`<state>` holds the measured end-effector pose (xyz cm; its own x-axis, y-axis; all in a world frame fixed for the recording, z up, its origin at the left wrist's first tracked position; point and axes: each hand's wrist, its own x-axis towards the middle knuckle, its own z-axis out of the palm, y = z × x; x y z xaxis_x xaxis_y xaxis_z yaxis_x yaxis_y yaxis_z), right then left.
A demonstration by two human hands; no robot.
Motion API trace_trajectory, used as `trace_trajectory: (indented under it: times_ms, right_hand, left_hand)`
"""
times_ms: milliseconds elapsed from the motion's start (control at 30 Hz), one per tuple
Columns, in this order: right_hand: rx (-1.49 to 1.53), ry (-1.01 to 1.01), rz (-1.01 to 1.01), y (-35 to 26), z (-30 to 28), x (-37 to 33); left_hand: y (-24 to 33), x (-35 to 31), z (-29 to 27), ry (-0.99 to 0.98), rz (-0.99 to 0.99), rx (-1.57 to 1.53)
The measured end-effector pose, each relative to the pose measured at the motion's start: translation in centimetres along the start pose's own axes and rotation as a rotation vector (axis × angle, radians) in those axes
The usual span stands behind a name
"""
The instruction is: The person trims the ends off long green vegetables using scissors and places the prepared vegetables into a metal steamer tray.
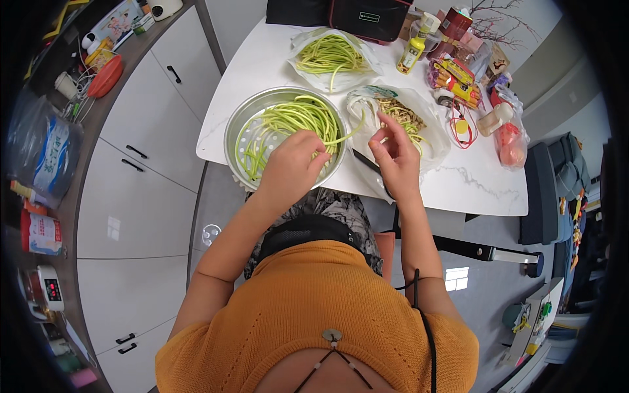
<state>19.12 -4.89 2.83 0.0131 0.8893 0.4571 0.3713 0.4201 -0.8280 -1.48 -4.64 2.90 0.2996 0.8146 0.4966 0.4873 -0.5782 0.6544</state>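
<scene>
Long green stalks that look like garlic scapes (298, 116) lie heaped in a round metal pan (229, 141) with holes in its bottom, at the table's near edge. Over the pan's near right side, the fingers of my left hand (293, 164) are curled closed around a scape. Its free end seems to reach up to the right, past the rim. My right hand (398, 160) is raised to the right of the pan, thumb and fingers apart, nothing visible between them. A dark, slender tool (367, 161) lies beside it, partly hidden. Behind that hand, an open white bag (432, 141) holds brownish trimmings.
At the back, another white bag (308, 78) holds more scapes. A yellow bottle (411, 54), snack packets (455, 82) and a bag of reddish fruit (511, 145) crowd the table's right side. A black case (367, 19) stands behind. White cabinets (137, 196) run along the left.
</scene>
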Motion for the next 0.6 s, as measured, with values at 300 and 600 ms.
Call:
trace_trajectory:
  times_ms: [300,600]
  right_hand:
    - [-0.822,0.072,-0.651,-0.5,-0.3,0.9]
    - [-0.472,0.177,-0.501,0.0,-0.5,0.2]
  left_hand:
    - [1.4,0.2,-0.6,0.029,0.16,0.124]
    - [1.3,-0.1,-0.4,0.005,0.139,0.032]
